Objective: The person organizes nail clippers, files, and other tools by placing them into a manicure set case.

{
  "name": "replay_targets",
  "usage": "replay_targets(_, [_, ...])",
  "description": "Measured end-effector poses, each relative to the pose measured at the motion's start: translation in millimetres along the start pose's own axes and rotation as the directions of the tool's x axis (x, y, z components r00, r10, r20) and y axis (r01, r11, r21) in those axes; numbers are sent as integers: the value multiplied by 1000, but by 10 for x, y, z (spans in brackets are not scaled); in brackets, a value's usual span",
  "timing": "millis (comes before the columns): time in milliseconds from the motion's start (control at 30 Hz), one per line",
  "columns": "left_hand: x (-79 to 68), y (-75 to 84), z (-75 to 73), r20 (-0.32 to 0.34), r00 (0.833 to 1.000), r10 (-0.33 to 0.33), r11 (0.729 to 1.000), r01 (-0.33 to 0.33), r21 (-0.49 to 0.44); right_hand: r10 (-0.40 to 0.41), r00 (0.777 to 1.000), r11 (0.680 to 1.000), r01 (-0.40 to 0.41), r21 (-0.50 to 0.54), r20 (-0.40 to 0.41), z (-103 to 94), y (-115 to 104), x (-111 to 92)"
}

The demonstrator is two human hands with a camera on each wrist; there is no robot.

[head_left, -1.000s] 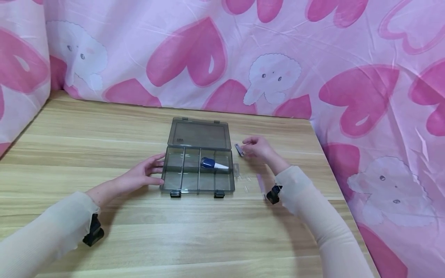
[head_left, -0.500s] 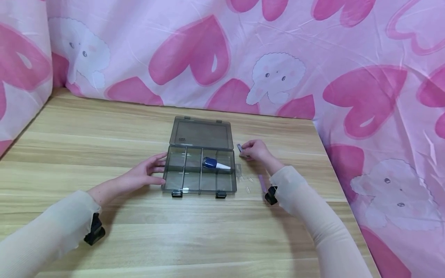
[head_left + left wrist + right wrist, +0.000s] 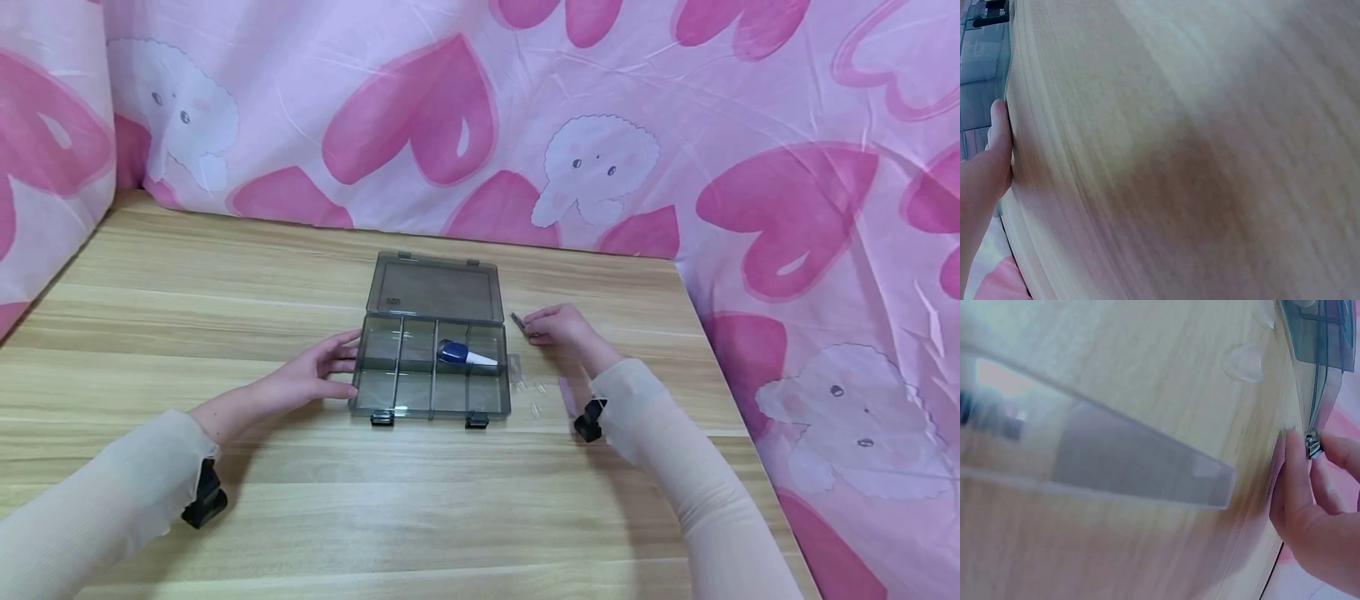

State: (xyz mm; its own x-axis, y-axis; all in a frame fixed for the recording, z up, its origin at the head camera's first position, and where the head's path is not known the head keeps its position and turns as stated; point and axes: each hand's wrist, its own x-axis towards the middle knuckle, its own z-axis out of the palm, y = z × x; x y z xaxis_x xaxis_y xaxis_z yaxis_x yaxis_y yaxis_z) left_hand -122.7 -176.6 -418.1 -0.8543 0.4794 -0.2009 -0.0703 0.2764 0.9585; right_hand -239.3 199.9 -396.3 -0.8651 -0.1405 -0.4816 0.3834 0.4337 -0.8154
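A smoky, see-through compartment box (image 3: 416,392) lies on the table with its lid (image 3: 438,287) folded back. Inside, at the right, a nail polish bottle (image 3: 453,352) with dark blue polish and a white cap lies on its side across a divider. My left hand (image 3: 311,371) rests against the box's left side, thumb near the front corner, fingers fairly straight. To the right of the lid, my right hand (image 3: 561,325) pinches a small metal nail clipper (image 3: 519,323) between thumb and fingers. In the right wrist view, the nail clipper (image 3: 1313,444) shows end-on at the fingertips.
Right of the box lie a small clear piece (image 3: 514,368) and several clear nail tips (image 3: 536,410). A purple strip (image 3: 566,395) lies near the right wrist; the right wrist view shows a shiny strip (image 3: 1141,456) close up. A pink printed curtain (image 3: 600,75) hangs behind the table.
The right hand has closed its fingers on the nail clipper and turned it, so its narrow side now shows. The left hand and the box stay in place; the view shifted slightly.
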Motion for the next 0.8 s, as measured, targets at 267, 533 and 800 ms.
replay_targets(267, [-7,11,1,2,1000,-7,1000,7,-5,19,998,990,-26,137,55,-116,51,-48])
replay_targets(533, [-9,24,8,-3,1000,-6,1000,6,5,44,995,971,-64,231,93,-171,54,-135])
replay_targets(800, [-5,15,9,4,1000,-10,1000,10,0,52,991,958,-84,275,122,-168,3,-264])
